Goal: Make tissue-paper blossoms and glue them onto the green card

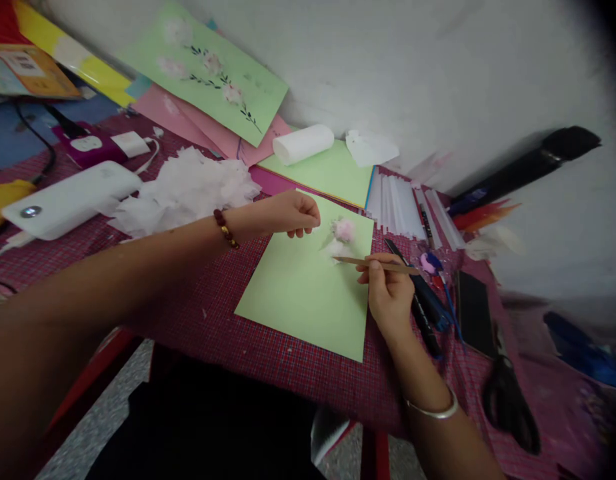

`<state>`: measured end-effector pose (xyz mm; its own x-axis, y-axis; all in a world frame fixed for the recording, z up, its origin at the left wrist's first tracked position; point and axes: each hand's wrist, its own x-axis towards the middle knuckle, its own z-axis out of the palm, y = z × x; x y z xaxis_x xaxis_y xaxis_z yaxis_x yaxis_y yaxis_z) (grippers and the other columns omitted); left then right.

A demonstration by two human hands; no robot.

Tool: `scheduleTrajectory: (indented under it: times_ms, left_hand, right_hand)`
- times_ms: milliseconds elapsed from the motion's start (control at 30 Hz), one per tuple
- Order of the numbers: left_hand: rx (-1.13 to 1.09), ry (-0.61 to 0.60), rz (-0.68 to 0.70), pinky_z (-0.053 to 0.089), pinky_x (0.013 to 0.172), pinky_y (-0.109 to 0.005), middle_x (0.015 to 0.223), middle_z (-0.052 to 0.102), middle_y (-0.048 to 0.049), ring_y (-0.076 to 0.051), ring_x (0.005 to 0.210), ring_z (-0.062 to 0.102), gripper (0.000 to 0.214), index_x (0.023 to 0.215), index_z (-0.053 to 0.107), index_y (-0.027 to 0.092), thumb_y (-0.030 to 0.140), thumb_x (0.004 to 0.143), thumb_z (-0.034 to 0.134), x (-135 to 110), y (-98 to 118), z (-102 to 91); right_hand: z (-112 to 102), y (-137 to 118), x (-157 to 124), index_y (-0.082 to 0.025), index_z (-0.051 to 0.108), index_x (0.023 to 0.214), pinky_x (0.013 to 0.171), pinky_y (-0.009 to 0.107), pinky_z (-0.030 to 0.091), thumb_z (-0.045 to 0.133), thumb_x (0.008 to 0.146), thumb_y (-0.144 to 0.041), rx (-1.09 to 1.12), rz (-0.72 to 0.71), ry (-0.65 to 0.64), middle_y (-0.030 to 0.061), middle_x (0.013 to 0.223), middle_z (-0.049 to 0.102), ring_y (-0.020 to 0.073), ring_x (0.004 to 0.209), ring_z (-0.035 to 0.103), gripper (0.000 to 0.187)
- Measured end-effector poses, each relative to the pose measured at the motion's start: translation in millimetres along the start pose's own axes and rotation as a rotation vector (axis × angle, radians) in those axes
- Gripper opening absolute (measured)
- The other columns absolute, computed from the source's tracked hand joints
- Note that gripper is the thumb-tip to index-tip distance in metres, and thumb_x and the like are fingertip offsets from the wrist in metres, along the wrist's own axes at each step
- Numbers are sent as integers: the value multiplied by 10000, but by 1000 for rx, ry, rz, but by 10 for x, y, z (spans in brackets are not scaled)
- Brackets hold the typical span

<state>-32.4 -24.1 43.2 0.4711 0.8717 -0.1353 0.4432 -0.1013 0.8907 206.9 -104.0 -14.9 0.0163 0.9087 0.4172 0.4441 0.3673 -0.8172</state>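
A sheet of light green paper (308, 293) lies on the checked tablecloth in front of me. Near its upper right is a pink and white tissue-paper flower (343, 230), with white tissue (334, 250) just below. My right hand (391, 290) grips a thin wooden stick (373, 264), its tip touching or just over the white tissue. Above the sheet's upper left part, my left hand (302, 212) has its fingers closed. A small white bit shows at its fingertips, too small to name surely.
Left of the sheet lies a heap of white tissue pieces (188, 187), beside a white power bank (73, 200). A green flower picture (213, 73) leans at the back, near a white roll (303, 143). Black scissors (508, 400) and a dark phone-like slab (475, 313) lie at the right.
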Motion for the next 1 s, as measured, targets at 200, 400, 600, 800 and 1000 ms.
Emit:
scheduleTrajectory:
  times_ms: [200,400,600,800,1000]
  left_hand:
    - [290,-23,139,386,555,-212,668,632,-25,-95,593,541,151,767,644,121,125,731,497,17,-166,235]
    - [479,-43,321,388,680,-236,847,708,-53,-118,715,564,277,904,707,154,139,763,469,62,-156,402]
    - [476,63,212,326,583,-249,673,649,-37,-117,599,502,152,742,671,133,213,709,546,211,-127,513]
    - [529,70,193,306,560,-257,632,625,-30,-117,579,490,129,675,654,142,166,648,530,386,-242,575]
    - [505,29,170,336,582,-239,661,633,-12,-104,613,496,175,728,675,126,129,651,519,428,-191,526]
  right_hand:
    - [-8,69,-31,-201,622,945,581,289,479,462,932,-263,-257,-187,-117,40,861,646,138,621,599,172]
    - [-18,58,-42,-214,611,950,656,309,496,449,929,-218,-316,-260,-181,45,892,645,154,702,621,164]
    - [-39,28,-39,-225,608,980,681,309,492,454,921,-210,-346,-294,-244,48,890,645,171,783,622,165]
    - [-137,-75,-81,-231,625,993,655,313,510,493,918,-230,-227,-251,-232,41,880,651,167,753,624,151]
    - [-220,-101,-45,-206,595,898,496,289,476,484,934,-342,152,28,92,16,704,627,131,514,568,179]
